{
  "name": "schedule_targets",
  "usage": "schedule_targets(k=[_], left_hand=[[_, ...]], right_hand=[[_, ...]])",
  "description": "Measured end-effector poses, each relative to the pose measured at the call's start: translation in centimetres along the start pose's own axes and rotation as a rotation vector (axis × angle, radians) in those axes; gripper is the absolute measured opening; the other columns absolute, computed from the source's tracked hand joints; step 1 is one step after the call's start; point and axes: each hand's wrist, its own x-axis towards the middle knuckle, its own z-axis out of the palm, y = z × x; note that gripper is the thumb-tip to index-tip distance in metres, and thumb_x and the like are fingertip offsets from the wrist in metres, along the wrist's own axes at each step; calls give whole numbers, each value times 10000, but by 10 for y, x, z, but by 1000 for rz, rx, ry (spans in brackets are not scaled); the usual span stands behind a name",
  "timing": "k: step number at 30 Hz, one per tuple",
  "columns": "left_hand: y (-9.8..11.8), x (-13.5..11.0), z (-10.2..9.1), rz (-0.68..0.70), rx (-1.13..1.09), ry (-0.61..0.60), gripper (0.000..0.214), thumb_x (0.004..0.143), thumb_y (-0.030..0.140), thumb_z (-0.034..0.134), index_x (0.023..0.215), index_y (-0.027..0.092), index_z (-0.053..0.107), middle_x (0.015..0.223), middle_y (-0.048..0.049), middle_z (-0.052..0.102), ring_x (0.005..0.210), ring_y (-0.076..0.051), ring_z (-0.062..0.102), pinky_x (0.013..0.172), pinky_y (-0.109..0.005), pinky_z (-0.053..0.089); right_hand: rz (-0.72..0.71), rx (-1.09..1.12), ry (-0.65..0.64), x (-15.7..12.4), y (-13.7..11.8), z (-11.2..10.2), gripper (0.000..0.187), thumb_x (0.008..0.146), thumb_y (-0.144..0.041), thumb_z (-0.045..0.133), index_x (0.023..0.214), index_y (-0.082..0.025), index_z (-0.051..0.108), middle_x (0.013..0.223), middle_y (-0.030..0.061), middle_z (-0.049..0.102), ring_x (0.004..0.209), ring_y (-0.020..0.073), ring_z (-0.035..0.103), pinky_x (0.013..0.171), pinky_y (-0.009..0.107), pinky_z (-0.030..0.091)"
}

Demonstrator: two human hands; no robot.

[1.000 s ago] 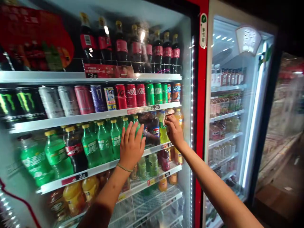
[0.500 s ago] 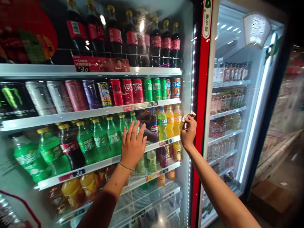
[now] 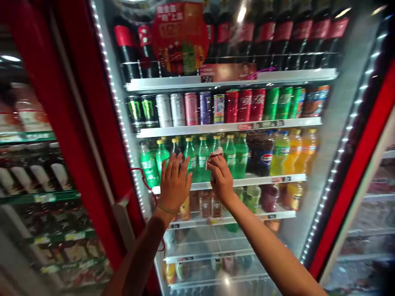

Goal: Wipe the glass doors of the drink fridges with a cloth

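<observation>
My left hand (image 3: 174, 185) lies palm forward against the glass door (image 3: 212, 242) of a drinks fridge, fingers stretched and spread, holding nothing. A thin band circles that wrist. Just to its right, my right hand (image 3: 221, 179) is closed on a crumpled pale cloth (image 3: 216, 153), pressed to the glass. Part of the cloth is hidden in the fingers. Behind the glass, near both hands, stand green soda bottles (image 3: 202, 160) with yellow caps. A round red sticker (image 3: 180, 37) is on the upper part of the door.
Shelves hold cans (image 3: 191, 109), cola bottles (image 3: 284, 33) and orange drinks (image 3: 308, 152). A door handle (image 3: 123, 224) juts out at the left, with a red cord (image 3: 143, 174) near it. Red frames (image 3: 354, 176) border the door. Other fridges stand at both sides.
My right hand has moved left with the cloth, from near the right frame to beside my left hand. The view has swung left. My left hand stays spread on the glass.
</observation>
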Motion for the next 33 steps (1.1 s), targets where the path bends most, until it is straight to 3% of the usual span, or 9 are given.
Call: schedule_targets(k=[8,12,15,19,24,29,33], left_hand=[[-108,-54,-62,-63,130,-71,528,996,276,564,1514,187,511,1576,-155,508,1548,-315,358,1287,-566,273],[-143,-72,-82,-87,170,-53,531,991,257,560,1511,162,512,1559,-169,523,1541,-328,368,1278,-568,285],[-155,-81,-89,-109,179,-52,527,991,259,555,1507,161,516,1556,-173,524,1537,-334,372,1268,-571,299],[-154,-84,-86,-118,163,-52,524,989,254,555,1501,152,524,1548,-184,528,1538,-338,370,1269,-574,295],[-130,-74,-71,-92,131,-42,533,994,248,551,1519,169,501,1555,-180,521,1540,-334,368,1268,-585,300],[-84,-59,-44,-55,77,-47,548,988,244,575,1527,193,486,1550,-168,527,1538,-335,373,1262,-589,321],[-28,-42,-15,-10,3,-39,548,976,233,602,1513,197,499,1540,-163,536,1537,-333,376,1263,-593,321]], right_hand=[[-184,79,-79,9,-119,99,241,1008,-99,578,1200,-167,706,1327,128,719,1462,268,505,1190,472,513],[-227,129,-131,10,-160,137,196,1023,-111,565,1132,-170,718,1328,122,720,1450,259,520,1185,483,522],[-261,152,-156,12,-173,147,187,1021,-88,553,1091,-154,712,1339,132,712,1471,260,492,1189,485,519],[-339,144,-210,15,-167,138,191,1001,-78,589,1149,-126,700,1354,152,699,1465,269,497,1216,465,495],[-340,91,-204,7,-135,104,229,987,-91,623,1198,-142,697,1361,132,700,1452,268,514,1204,458,510],[-327,67,-239,-10,-81,55,200,994,-108,620,1156,-182,712,1356,103,709,1431,247,539,1186,469,525],[-293,22,-235,-17,-27,2,243,973,-91,643,1192,-175,705,1355,115,707,1430,250,539,1195,484,509]])
